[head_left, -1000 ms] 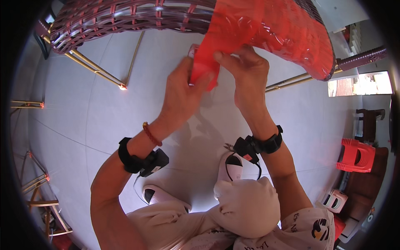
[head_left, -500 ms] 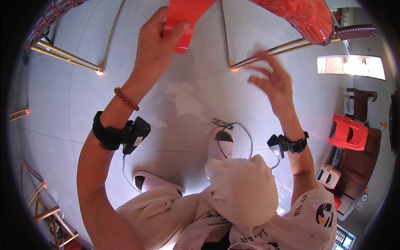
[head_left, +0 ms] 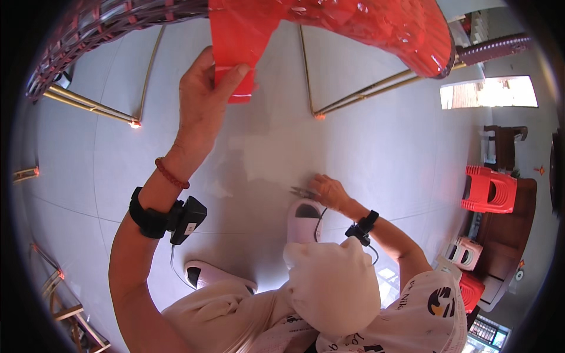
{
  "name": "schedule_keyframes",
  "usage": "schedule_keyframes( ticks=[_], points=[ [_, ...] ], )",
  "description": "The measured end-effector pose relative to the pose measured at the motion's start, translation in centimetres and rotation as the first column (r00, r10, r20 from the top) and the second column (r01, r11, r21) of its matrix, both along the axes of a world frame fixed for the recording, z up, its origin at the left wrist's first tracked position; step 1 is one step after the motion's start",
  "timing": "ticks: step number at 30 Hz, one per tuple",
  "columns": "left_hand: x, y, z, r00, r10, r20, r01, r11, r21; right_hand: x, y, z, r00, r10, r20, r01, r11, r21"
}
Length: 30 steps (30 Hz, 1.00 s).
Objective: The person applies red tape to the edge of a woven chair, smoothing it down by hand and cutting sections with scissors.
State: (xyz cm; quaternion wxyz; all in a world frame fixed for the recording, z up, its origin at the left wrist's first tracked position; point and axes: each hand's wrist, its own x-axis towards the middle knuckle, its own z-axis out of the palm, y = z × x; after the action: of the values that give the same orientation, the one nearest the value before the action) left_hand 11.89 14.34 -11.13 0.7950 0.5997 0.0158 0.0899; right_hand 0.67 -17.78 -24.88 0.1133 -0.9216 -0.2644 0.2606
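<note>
At the top, a wide red glossy strip (head_left: pixel 235 50) hangs from a curved brown wicker rim (head_left: pixel 123 26). My left hand (head_left: pixel 203 97) pinches the lower end of this strip between thumb and fingers. To the right, the same rim is covered in shiny red wrapping (head_left: pixel 376 26). Low by my foot, my right hand (head_left: pixel 331 193) closes around the handle end of a small pair of scissors (head_left: pixel 302 192). Their dark blades point left, while my fingers cover the handles.
Thin gold metal legs (head_left: pixel 307 76) stand under the rim on the grey tiled floor (head_left: pixel 259 147). My feet wear pink slippers (head_left: pixel 301 226). Cables run from the black wrist devices (head_left: pixel 187 220). At the right are red plastic stools (head_left: pixel 491 188) and a dark wooden cabinet (head_left: pixel 518 229).
My right hand has come down from near the gold leg to the scissors and closed on their handles. My left hand keeps the red strip; it and the rim appear lower in view.
</note>
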Motion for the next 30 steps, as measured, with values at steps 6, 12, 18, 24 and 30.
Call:
schedule_keyframes(
  ticks=[6,12,18,24,30],
  points=[
    [-0.1,0.5,0.4,0.997,-0.067,-0.024,0.063,0.991,-0.118,-0.5,0.4,-0.6,0.998,0.043,-0.043,-0.042,0.999,0.016],
    [-0.4,1.0,0.5,0.987,-0.157,-0.036,0.154,0.985,-0.082,1.6,1.9,2.8,0.904,-0.263,-0.337,0.367,0.881,0.300],
    [-0.4,1.0,1.1,0.986,-0.137,-0.096,0.136,0.991,-0.016,7.8,8.2,12.7,0.788,-0.291,-0.542,0.606,0.523,0.600],
    [-0.6,0.7,0.9,0.990,-0.108,-0.094,0.103,0.993,-0.064,10.2,10.2,17.0,0.841,-0.247,-0.481,0.539,0.457,0.708],
    [-0.2,0.7,0.9,0.983,-0.179,-0.041,0.176,0.982,-0.064,11.5,10.5,17.8,0.937,-0.323,-0.130,0.311,0.607,0.731]
  ],
)
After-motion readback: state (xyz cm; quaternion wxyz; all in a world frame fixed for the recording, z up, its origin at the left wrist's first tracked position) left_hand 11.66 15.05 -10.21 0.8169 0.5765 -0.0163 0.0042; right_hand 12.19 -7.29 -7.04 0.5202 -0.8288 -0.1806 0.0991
